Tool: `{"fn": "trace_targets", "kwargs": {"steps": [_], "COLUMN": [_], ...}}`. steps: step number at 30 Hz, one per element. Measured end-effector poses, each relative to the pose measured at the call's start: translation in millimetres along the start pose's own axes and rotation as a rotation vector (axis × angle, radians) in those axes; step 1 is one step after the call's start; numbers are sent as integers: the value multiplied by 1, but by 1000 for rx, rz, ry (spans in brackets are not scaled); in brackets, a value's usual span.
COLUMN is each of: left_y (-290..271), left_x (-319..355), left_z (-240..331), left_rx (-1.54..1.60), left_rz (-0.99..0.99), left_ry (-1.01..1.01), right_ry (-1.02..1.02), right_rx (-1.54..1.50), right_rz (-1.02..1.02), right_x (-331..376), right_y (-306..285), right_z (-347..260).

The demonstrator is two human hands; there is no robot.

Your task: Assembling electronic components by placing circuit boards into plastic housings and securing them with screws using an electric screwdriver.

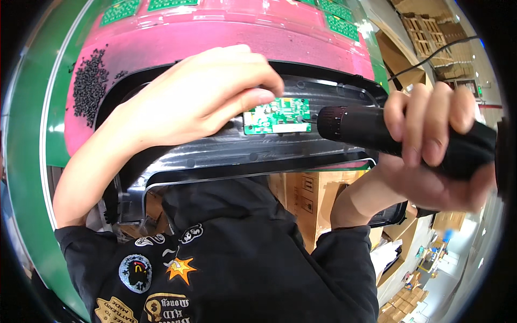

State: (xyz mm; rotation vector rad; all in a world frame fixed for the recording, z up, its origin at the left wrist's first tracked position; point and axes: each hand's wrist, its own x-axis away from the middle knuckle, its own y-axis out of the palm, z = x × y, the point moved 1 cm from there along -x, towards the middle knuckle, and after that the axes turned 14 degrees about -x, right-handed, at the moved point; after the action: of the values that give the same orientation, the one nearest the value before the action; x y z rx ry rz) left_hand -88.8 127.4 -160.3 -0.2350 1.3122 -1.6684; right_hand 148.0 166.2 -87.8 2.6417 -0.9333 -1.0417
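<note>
My right hand [431, 134] is wrapped round a black electric screwdriver [366, 125]. The screwdriver lies nearly level in view, its bit pointing left at the right end of a green circuit board [277, 116]. Whether the bit touches a screw there cannot be made out. The board sits inside a long, shiny black plastic housing [215, 153]. Over the board's left end is my left hand [215, 91], fingers curled and thumb close to the index finger. What those fingers hold, if anything, is hidden.
A heap of small black screws [90, 83] lies on the pink mat [215, 40] at the left. Clear trays with more green boards [342, 26] stand along the back. Cardboard boxes [307, 202] are below the bench's near edge. A black cable [436, 51] hangs at the right.
</note>
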Motion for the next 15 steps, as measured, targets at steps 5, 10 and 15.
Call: {"fn": "trace_targets", "kwargs": {"steps": [5,10,15], "left_y": [1,1,2], "left_x": [1,-1,-3], "left_z": [-4,-4,-3], "left_rx": [-106,-59,-83], "left_rz": [-45,-29,-24], "left_ry": [15,10,31], "right_ry": [51,83,116], "right_rx": [-3,1,-29], "right_rz": [-61,66,89], "right_x": [5,9,5], "right_y": [-32,-33,-30], "right_z": [3,14,20]}}
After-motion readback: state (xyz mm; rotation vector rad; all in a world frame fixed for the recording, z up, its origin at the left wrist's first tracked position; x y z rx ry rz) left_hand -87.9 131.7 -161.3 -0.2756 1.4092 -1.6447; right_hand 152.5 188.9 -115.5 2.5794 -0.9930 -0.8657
